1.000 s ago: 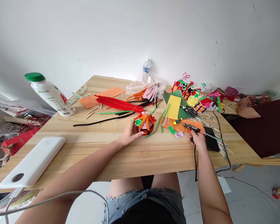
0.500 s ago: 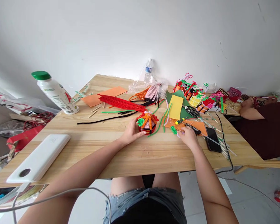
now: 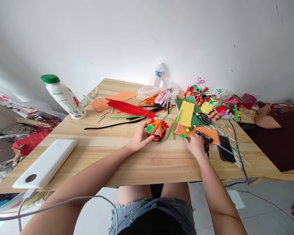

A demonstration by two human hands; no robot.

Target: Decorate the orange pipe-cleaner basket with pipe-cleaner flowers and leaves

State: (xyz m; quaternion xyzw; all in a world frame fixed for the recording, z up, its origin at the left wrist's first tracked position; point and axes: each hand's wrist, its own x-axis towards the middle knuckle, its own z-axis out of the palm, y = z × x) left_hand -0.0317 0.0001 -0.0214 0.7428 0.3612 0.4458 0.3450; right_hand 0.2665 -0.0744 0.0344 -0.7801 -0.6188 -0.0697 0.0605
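My left hand [image 3: 140,139] is curled round the left side of a small round pipe-cleaner ornament [image 3: 158,129], thumb at its front. Orange strips top the ornament, with red and green tufts at its sides and dark bands below. Between the fingertips of my right hand [image 3: 196,144] is a small green curled pipe-cleaner piece [image 3: 184,135], partly hidden by the fingers. Just beyond that hand lie a black glue gun [image 3: 206,141] and a yellow-handled screwdriver [image 3: 191,128]. Loose green pipe cleaners [image 3: 174,125] lie between my hands.
Behind are a bundle of red pipe cleaners [image 3: 131,108], yellow card [image 3: 187,113], scissors [image 3: 203,118] and finished-looking ornaments [image 3: 208,106]. A phone [image 3: 226,148] lies right; a white power bank [image 3: 45,163] and bottle [image 3: 65,98] stand left. A co-worker's arm [image 3: 267,119] shows far right.
My right hand has shifted slightly and turned over the green piece, which now shows less; the glue gun's handle shows more beside it. My left hand still holds the ornament. The view has shifted a little.
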